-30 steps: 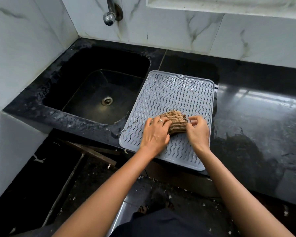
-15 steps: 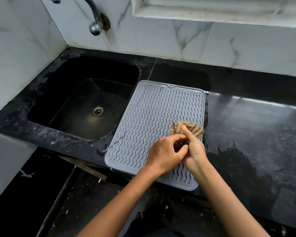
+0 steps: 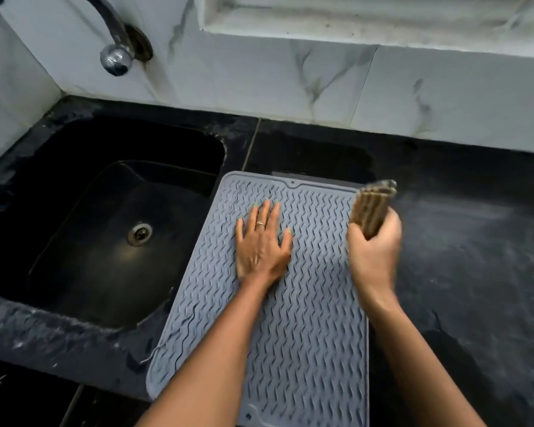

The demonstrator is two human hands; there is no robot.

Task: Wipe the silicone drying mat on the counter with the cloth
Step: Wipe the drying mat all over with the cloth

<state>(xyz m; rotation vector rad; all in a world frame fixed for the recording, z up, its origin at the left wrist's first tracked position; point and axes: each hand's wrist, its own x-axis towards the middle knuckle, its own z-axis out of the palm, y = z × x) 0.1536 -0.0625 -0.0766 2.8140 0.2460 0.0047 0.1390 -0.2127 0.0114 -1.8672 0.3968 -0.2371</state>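
Note:
A grey silicone drying mat (image 3: 315, 318) with a wavy ribbed pattern lies on the black counter, its left edge by the sink. My left hand (image 3: 261, 241) rests flat on the mat's upper middle, fingers spread, a ring on one finger. My right hand (image 3: 373, 251) is shut on a folded brown striped cloth (image 3: 372, 204), held at the mat's far right corner. The cloth stands up from my fist and looks slightly blurred.
A black sink (image 3: 117, 217) with a metal drain (image 3: 140, 234) lies left of the mat. A chrome tap (image 3: 116, 57) juts from the marble wall above it. Black counter (image 3: 475, 257) stretches to the right, dusty and wet in patches.
Both hands held the cloth together on the mat's near right part. Now my left hand has let go and lies flat on the mat; my right hand carried the cloth to the far right corner.

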